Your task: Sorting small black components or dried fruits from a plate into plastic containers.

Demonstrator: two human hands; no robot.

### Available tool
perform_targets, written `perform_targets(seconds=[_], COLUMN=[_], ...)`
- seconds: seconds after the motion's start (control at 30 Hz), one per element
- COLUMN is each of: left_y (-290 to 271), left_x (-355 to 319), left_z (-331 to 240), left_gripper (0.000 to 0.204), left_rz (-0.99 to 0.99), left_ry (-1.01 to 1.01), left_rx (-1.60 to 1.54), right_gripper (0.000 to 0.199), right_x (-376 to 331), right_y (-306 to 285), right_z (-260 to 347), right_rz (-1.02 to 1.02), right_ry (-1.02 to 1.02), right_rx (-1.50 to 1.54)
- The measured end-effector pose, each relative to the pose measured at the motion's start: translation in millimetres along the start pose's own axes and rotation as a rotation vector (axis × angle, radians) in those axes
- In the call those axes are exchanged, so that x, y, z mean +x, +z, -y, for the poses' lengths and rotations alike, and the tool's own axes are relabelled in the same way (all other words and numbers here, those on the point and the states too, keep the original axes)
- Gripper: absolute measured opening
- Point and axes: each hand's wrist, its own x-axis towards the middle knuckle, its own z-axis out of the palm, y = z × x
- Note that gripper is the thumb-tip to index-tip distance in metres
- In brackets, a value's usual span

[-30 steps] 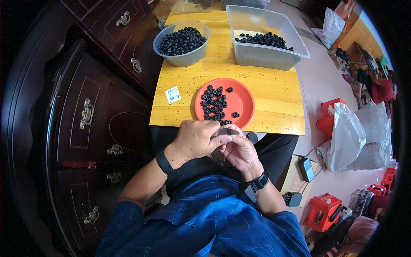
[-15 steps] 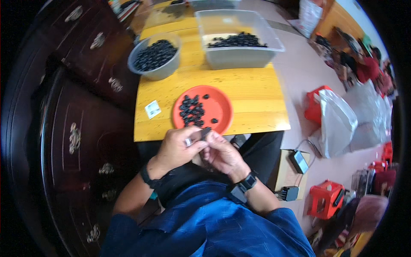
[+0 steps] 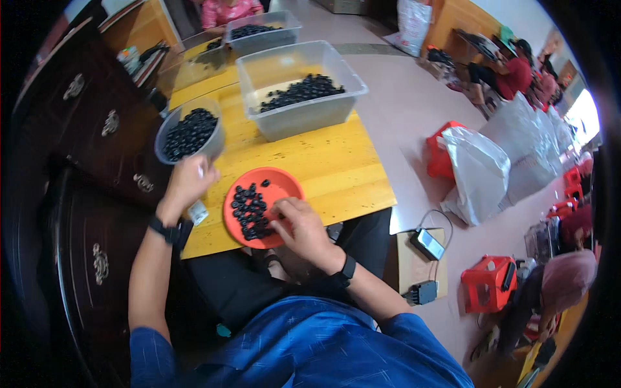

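Observation:
My left hand is at the near side of a round translucent tub heaped with small black round pieces. Its fingers are curled in, and whatever they may hold is hidden. Over the right rim of a round orange-red plate hovers my right hand, thumb and forefinger apart, with nothing visible between them. On the plate, small black pieces lie clustered to the left and middle, one apart near the far rim. A small white printed slip rests beside my left wrist.
Behind the plate stands a large clear bin of black pieces on the yellow wooden table. Another bin sits beyond, near a person in pink. Dark drawers border the left; red stools and bags are right.
My hands were together at the plate's near edge around a small dark piece. They have separated: the left moved to the tub, the right to the plate's right side. The view has shifted.

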Motion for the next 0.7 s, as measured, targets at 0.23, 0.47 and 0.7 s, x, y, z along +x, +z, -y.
perform_targets(seconds=[0.23,0.47,0.7], left_y=[-24,31,54], left_x=[34,-60,-106], left_z=[-8,-21,-49], left_gripper=[0.034,0.018,0.027], left_rz=[-0.266,0.027,-0.126], left_ry=[-0.146,-0.226,-0.332], left_rx=[-0.093,-0.453,-0.537], right_gripper=[0.023,0.021,0.032], right_x=[2,10,46], right_y=[10,13,30], right_z=[-34,-33,-39], right_rz=[0.281,0.326,0.176], right_ry=[-0.019,-0.064,-0.035], right_rx=[-0.548,-0.574,-0.419])
